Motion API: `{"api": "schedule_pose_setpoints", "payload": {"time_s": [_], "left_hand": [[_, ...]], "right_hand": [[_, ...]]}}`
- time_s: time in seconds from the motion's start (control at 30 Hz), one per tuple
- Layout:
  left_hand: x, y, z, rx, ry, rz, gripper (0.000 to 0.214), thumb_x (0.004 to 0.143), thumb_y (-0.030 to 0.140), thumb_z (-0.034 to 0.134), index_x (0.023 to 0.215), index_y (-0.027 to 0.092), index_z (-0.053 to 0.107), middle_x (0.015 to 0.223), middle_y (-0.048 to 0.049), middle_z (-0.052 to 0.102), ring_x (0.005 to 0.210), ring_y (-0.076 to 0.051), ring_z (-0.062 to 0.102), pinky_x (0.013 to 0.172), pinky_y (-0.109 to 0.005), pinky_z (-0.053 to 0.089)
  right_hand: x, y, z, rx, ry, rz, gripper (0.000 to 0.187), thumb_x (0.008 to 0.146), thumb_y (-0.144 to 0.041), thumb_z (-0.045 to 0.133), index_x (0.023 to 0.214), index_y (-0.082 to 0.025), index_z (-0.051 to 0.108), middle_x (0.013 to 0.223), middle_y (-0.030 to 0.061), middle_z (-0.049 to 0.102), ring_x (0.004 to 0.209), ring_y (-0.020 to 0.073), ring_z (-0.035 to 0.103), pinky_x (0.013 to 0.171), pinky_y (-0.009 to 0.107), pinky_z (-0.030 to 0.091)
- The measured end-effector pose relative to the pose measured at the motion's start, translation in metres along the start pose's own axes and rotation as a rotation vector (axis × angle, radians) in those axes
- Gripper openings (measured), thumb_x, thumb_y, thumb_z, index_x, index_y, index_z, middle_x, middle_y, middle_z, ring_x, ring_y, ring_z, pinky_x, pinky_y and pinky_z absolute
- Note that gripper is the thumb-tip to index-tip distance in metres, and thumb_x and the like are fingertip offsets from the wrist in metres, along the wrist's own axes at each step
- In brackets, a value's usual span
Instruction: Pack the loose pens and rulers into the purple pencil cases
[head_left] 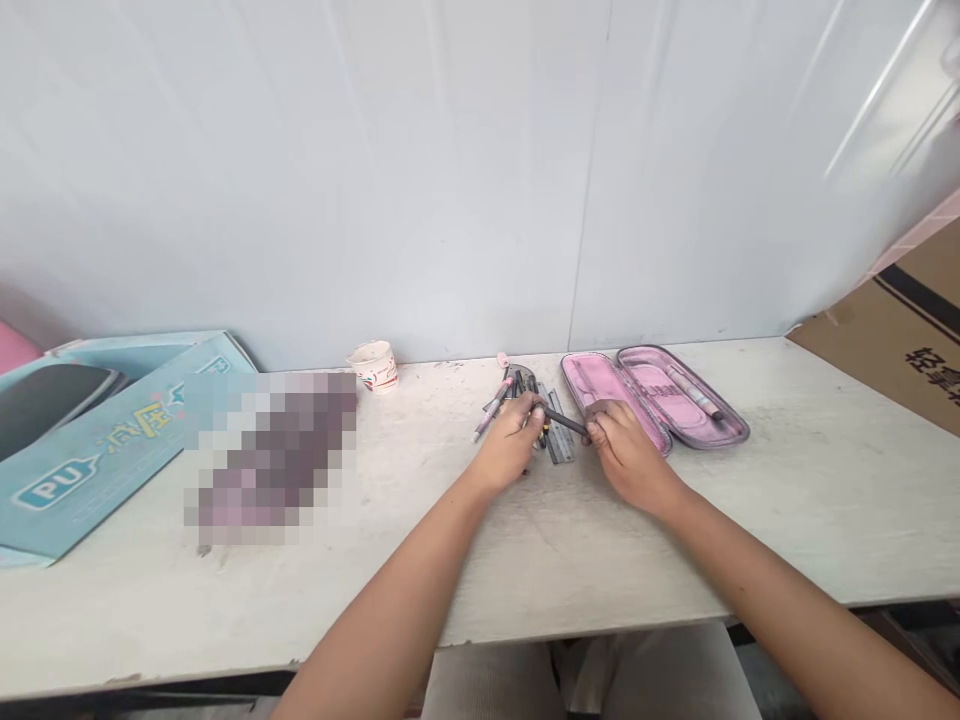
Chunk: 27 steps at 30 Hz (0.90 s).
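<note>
On the left side of your desk [840, 500] you have a light-blue box [127, 455] marked "PU", a dark thing [56, 405] inside it. Right of that, a purplish object [277, 455] is pixelated beyond naming. Near the far edge you see a printed paper cup [376, 368]; at your far right corner, a brown cardboard box [889, 330]. A pale wall [450, 200] backs the far edge.

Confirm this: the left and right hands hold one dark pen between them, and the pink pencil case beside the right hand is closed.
One correction: in the head view, the pink pencil case beside the right hand is open, its two halves spread with the insides showing. The left hand and right hand do hold one dark pen between them.
</note>
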<state>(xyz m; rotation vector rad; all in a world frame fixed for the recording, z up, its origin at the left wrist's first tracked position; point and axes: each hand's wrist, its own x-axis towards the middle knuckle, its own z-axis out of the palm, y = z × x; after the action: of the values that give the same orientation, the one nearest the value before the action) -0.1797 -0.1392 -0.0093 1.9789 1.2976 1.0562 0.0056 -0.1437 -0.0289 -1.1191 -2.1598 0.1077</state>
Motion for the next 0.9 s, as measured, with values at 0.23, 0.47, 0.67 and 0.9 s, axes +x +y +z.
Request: {"api": "schedule_pose_setpoints", "payload": {"time_s": [0.23,0.47,0.67,0.9], "left_hand": [[-0.002,0.006,0.002,-0.261,0.037,-0.005,0.021,0.085,0.035,0.044,0.086,0.017,0.053,0.083,-0.0012,0.055,0.083,-0.014,0.050,0.081,-0.025,0.039],[0.027,0.038,0.032,-0.415,0.062,-0.050,0.021,0.079,0.031,0.053,0.094,0.016,0.057,0.087,-0.0029,0.058,0.086,-0.014,0.054,0.084,-0.026,0.039],[0.070,0.063,0.103,-0.354,0.022,-0.020,0.055,0.076,0.026,0.054,0.127,0.016,0.035,0.100,-0.0089,0.060,0.092,-0.017,0.057,0.086,-0.033,0.042],[0.088,0.071,0.159,0.373,-0.211,0.028,0.055,0.082,0.041,0.044,0.128,0.013,0.039,0.122,-0.0171,0.052,0.117,-0.031,0.044,0.099,-0.050,0.028]], "right_hand": [[-0.004,0.000,-0.002,-0.031,0.081,-0.060,0.021,0.091,-0.029,0.034,0.085,-0.018,0.050,0.096,0.0089,0.054,0.092,0.0215,0.045,0.081,0.038,0.038],[0.004,0.025,-0.030,-0.258,0.170,-0.094,0.021,0.086,-0.035,0.043,0.087,-0.016,0.052,0.097,0.0124,0.053,0.097,0.0262,0.044,0.086,0.042,0.035],[-0.010,0.081,-0.058,-0.419,0.291,0.112,0.020,0.084,-0.035,0.046,0.086,-0.016,0.052,0.097,0.0122,0.055,0.097,0.0262,0.045,0.089,0.041,0.032],[-0.031,0.124,-0.059,-0.607,0.130,0.482,0.024,0.082,-0.034,0.046,0.084,-0.013,0.058,0.087,0.0132,0.058,0.090,0.0283,0.049,0.078,0.040,0.033]]}}
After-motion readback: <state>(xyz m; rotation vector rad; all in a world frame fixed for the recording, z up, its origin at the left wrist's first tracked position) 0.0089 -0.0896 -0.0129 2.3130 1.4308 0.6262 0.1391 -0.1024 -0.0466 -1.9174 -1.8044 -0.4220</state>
